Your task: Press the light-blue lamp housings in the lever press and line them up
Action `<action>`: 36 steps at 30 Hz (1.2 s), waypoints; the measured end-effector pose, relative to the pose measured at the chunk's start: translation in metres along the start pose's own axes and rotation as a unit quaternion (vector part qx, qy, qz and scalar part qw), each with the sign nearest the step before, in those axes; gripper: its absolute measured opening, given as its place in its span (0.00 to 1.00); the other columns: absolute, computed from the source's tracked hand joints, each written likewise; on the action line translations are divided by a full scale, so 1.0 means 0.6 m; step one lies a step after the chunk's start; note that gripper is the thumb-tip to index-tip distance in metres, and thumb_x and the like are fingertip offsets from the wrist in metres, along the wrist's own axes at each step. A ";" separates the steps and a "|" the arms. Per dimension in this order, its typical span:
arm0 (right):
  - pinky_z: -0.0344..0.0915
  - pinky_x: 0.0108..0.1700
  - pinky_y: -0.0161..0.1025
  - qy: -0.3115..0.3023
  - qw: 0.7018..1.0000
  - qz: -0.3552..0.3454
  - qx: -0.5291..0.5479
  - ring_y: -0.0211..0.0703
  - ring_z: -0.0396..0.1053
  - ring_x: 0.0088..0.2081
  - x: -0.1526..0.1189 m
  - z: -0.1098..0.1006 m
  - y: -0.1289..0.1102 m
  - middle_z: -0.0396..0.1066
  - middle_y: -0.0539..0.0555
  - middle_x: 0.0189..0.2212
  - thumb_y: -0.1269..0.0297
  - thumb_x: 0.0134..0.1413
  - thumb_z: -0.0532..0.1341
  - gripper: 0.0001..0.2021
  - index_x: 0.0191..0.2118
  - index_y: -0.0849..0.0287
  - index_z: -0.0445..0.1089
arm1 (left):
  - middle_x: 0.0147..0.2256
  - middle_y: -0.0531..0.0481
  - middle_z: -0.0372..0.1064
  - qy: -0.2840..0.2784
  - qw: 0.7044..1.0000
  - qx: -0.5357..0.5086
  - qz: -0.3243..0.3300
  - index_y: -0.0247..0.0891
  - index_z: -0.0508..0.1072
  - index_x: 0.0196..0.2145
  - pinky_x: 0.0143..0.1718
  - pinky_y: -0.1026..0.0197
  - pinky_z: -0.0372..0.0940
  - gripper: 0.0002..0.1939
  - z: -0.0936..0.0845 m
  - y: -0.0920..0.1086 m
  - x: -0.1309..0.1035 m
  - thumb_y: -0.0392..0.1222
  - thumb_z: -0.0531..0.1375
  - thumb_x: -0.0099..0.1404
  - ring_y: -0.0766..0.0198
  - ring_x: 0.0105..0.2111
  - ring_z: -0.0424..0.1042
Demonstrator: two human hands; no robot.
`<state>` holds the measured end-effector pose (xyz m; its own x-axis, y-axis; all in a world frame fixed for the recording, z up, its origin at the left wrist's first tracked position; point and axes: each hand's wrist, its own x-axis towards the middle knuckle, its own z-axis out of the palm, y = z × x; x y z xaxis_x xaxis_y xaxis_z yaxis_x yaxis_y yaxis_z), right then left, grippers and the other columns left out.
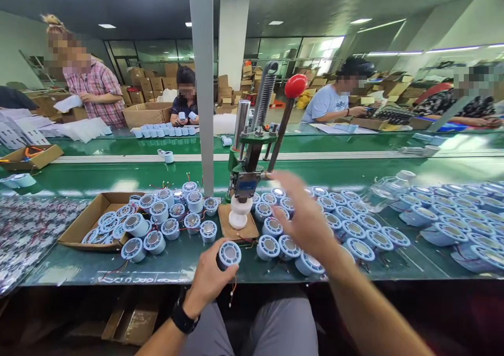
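Observation:
My left hand point(210, 274) is wrapped round a light-blue round speaker-like unit point(229, 254), its ringed face turned up and a thin wire with a small plug hanging below. My right hand point(305, 217) is raised, smeared by motion, just right of the hand press point(246, 182), above several similar units. Its fingers look stretched toward the press, but the blur hides whether they touch it. The press has a lever with a red knob point(296, 85) and a spring. Beneath its head, a white round block point(238, 219) stands on a brown board point(224, 224).
Left of the press, a cardboard box point(73, 235) holds light-blue rings point(106, 227), with several units beside it. More units point(452, 222) crowd the bench at right. A grey post point(202, 83) rises behind the bench. Several people work across the green conveyor point(118, 180).

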<state>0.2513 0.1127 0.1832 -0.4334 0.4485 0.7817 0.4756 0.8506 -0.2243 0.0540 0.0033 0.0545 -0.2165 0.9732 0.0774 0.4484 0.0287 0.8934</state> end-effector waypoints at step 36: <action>0.74 0.47 0.41 0.080 0.991 -0.014 0.110 0.42 0.71 0.49 0.224 -0.107 0.070 0.59 0.61 0.60 0.67 0.60 0.56 0.19 0.56 0.60 0.67 | 0.55 0.37 0.69 0.031 0.985 -0.167 0.028 0.34 0.41 0.69 0.59 0.48 0.61 0.56 0.064 0.021 0.170 0.31 0.69 0.51 0.52 0.55 0.69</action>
<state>0.2621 0.1910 0.3161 -0.3091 0.3904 0.8672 0.2787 0.9090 -0.3099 0.0711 0.1118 0.0567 -0.2557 0.9553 0.1486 0.1537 -0.1116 0.9818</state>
